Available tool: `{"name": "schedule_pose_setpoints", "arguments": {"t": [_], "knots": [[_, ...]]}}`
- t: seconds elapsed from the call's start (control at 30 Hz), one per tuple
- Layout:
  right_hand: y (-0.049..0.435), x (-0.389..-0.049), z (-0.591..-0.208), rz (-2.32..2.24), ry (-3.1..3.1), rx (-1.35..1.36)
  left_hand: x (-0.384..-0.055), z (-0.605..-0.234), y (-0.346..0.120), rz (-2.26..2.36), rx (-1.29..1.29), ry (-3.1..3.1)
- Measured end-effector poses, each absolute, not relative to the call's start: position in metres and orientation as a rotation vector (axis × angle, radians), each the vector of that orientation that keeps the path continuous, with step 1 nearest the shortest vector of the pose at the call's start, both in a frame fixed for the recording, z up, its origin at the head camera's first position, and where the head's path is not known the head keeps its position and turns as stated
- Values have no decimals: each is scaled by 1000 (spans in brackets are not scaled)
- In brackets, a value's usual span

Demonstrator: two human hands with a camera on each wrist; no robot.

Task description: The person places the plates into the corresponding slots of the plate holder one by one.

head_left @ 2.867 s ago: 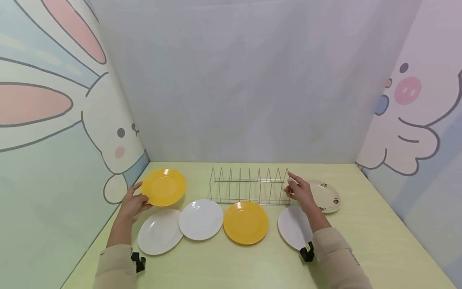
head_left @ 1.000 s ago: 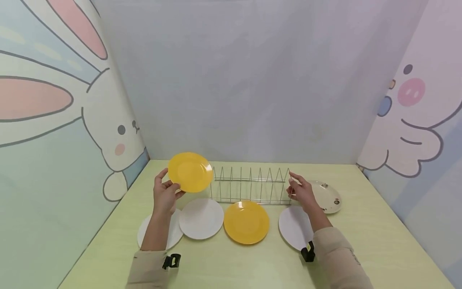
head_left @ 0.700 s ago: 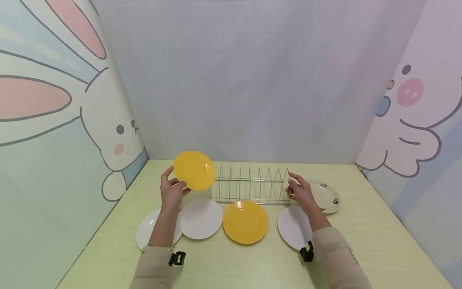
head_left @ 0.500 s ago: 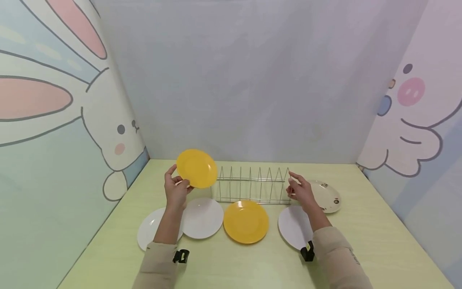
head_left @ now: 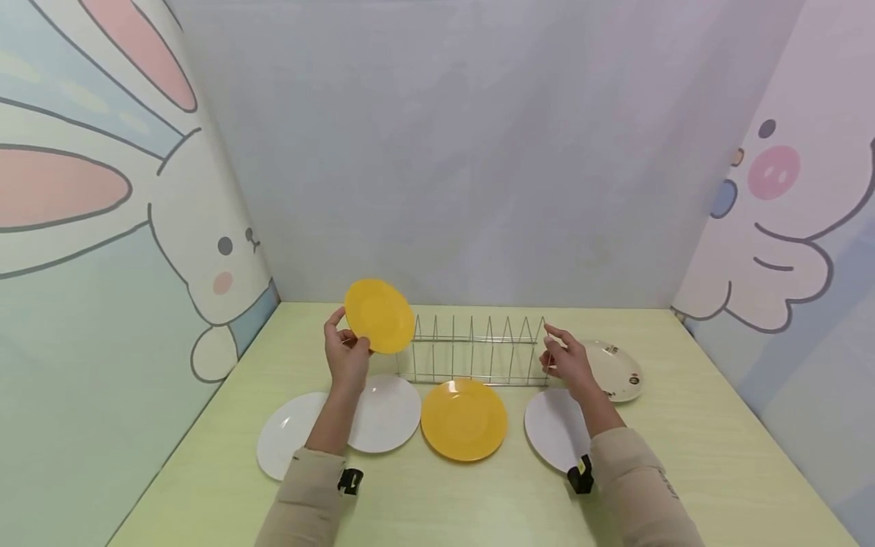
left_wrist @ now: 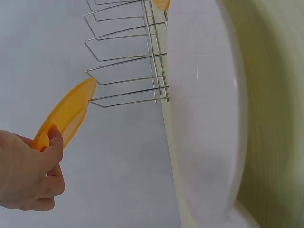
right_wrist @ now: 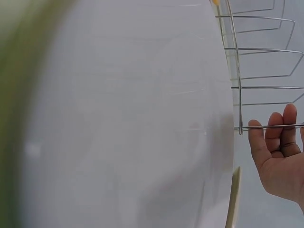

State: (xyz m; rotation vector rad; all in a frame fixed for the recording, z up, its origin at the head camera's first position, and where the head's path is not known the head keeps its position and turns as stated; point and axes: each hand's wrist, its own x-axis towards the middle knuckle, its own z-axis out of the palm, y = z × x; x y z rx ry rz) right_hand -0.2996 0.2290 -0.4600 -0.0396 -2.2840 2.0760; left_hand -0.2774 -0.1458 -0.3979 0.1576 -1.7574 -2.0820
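Observation:
My left hand [head_left: 349, 363] pinches a yellow plate [head_left: 380, 317] by its lower left rim, thumb on the front face. The plate is tilted up steeply above the table, its right edge overlapping the left end of a wire dish rack [head_left: 472, 341]. In the left wrist view, the yellow plate [left_wrist: 69, 110] stands nearly edge-on, its rim right at the rack's end wire. My right hand [head_left: 570, 366] grips the right end of the rack. The right wrist view shows the fingers of that hand [right_wrist: 282, 166] curled at the end wire. No plates stand in the rack's slots.
In front of the rack lie two white plates [head_left: 287, 437] [head_left: 384, 414], a second yellow plate [head_left: 465, 420] and another white plate [head_left: 555, 429] under the right forearm. A cream patterned plate [head_left: 615, 372] lies right of the rack. Cartoon-printed walls [head_left: 205, 251] flank the table.
My left hand has carried the yellow plate up and right from the table's left side to the rack's left end, tilting it more upright. My right hand has stayed at the rack.

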Motion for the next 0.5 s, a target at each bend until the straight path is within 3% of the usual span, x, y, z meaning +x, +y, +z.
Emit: {"name": "schedule_pose_setpoints", "arguments": {"t": [0.5], "knots": [[226,-300,-459,2075,-2278,-39,-283,-410,-132,-1834,63,-1899]]}}
